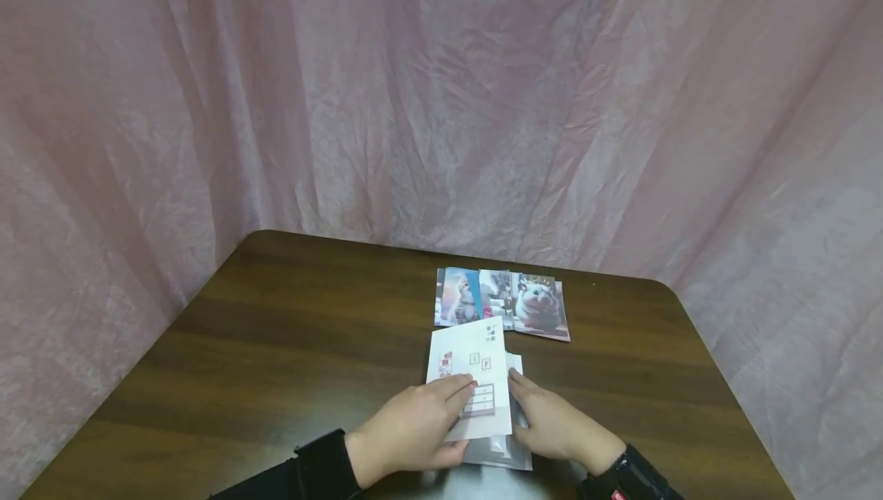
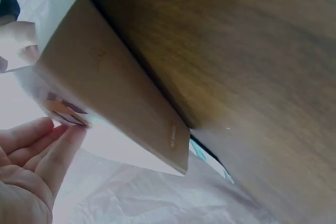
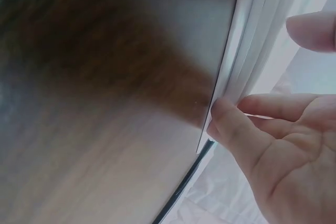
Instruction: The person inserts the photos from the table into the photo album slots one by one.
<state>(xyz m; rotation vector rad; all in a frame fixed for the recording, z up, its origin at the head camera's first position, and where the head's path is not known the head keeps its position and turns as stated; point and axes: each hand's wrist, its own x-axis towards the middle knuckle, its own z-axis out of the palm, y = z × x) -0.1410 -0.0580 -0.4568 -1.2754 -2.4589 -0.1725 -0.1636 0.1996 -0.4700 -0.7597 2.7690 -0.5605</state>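
Our left hand (image 1: 408, 432) lies fairly straight-fingered across the white printed sheet (image 1: 464, 340) at lower centre, while our right hand (image 1: 555, 423) — thumb apart — touches the grey packet (image 1: 498, 450) beneath. The sheet's long axis runs nearly up the frame; only the left wrist view shows a beige face (image 2: 118, 85).

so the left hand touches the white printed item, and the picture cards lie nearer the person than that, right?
No, the picture cards lie beyond the white printed item, as the head view shows. The left hand does touch that item.
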